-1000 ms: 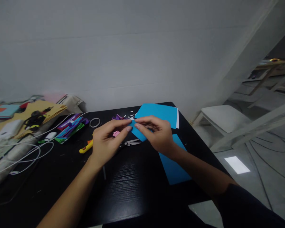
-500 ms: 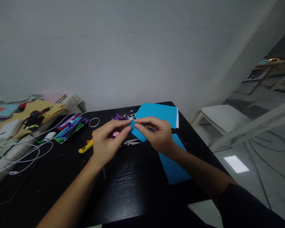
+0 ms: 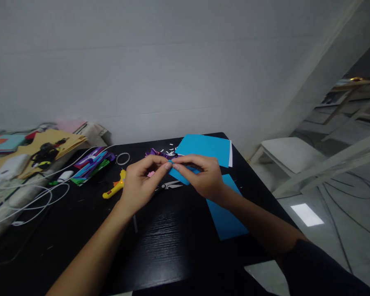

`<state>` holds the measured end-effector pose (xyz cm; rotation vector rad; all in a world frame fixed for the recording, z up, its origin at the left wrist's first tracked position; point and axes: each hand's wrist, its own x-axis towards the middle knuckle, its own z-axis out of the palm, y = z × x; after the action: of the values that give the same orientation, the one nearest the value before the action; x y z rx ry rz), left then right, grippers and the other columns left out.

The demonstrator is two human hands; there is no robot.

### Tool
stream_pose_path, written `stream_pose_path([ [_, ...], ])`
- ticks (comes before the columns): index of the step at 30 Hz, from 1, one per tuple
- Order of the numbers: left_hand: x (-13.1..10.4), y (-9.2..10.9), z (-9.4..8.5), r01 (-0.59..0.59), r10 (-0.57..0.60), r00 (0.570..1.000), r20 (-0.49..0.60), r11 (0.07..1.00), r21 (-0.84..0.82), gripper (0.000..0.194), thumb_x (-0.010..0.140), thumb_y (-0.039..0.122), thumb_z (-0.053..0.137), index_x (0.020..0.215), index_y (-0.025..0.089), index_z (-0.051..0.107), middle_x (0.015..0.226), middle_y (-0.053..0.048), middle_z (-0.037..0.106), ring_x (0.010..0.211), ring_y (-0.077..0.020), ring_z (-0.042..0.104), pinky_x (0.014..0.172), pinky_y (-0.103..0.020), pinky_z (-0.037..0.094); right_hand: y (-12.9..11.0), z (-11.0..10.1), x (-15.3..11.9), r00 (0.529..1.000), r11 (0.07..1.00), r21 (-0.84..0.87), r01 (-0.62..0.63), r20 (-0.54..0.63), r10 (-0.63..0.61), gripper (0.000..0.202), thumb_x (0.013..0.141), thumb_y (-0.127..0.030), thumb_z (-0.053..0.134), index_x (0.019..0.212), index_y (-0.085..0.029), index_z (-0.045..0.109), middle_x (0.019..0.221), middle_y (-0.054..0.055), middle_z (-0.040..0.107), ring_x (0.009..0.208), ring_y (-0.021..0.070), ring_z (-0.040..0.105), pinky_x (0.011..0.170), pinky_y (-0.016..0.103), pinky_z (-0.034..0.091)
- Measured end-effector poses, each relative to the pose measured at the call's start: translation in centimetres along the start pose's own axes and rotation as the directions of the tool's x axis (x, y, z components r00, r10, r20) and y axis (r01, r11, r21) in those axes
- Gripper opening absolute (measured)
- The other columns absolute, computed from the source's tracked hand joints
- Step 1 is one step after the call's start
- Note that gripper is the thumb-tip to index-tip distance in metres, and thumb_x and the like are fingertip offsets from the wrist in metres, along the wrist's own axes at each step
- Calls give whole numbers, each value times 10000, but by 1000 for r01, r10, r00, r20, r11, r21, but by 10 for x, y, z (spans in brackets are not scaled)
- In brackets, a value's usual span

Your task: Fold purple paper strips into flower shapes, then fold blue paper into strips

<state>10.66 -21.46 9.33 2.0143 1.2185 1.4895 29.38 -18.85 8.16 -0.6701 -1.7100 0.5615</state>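
Observation:
A small piece of blue paper (image 3: 179, 176) is pinched by both hands above the black table (image 3: 160, 250). My left hand (image 3: 142, 181) grips its upper left corner between thumb and fingers. My right hand (image 3: 203, 174) pinches the same edge just beside, the fingertips of both hands nearly touching. Part of the paper is hidden behind my right fingers. Under the hands lie scissors (image 3: 172, 185), their handles partly covered by my left hand. A larger blue sheet (image 3: 203, 148) rests at the back, and another blue sheet (image 3: 223, 216) lies under my right wrist.
A yellow glue gun (image 3: 114, 189) lies left of my left hand, near a grey ring (image 3: 123, 158). Colourful paper strips (image 3: 94, 164), white cables (image 3: 51, 191) and stacked envelopes (image 3: 52, 142) are farther left. White scraps (image 3: 171, 151) lie behind the hands. A white chair (image 3: 286, 152) stands right.
The top edge of the small blue paper is drawn in between my fingertips, and the paper hangs at a changed tilt. Both hands have shifted slightly, showing more of the glue gun.

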Motion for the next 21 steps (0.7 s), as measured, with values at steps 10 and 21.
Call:
stream_pose_path([
  [10,2,0,-8,17,-14,995,96,999,-34,106,932,297,671,907,197,693,771,3,671,648,-118,620,606,-227,497,-1,1,0,998,999,33,-40,53,38,109,897,-282,719,992,-252,762,960,22,786,898,196,744,798,328,601],
  [21,8,-1,-40,-65,80,985,-153,993,97,60,892,273,715,887,214,705,736,13,662,602,-116,605,569,-247,485,-3,-5,5,991,999,-7,-47,123,48,161,857,-338,740,866,-220,631,906,24,702,848,172,669,778,323,546],
])
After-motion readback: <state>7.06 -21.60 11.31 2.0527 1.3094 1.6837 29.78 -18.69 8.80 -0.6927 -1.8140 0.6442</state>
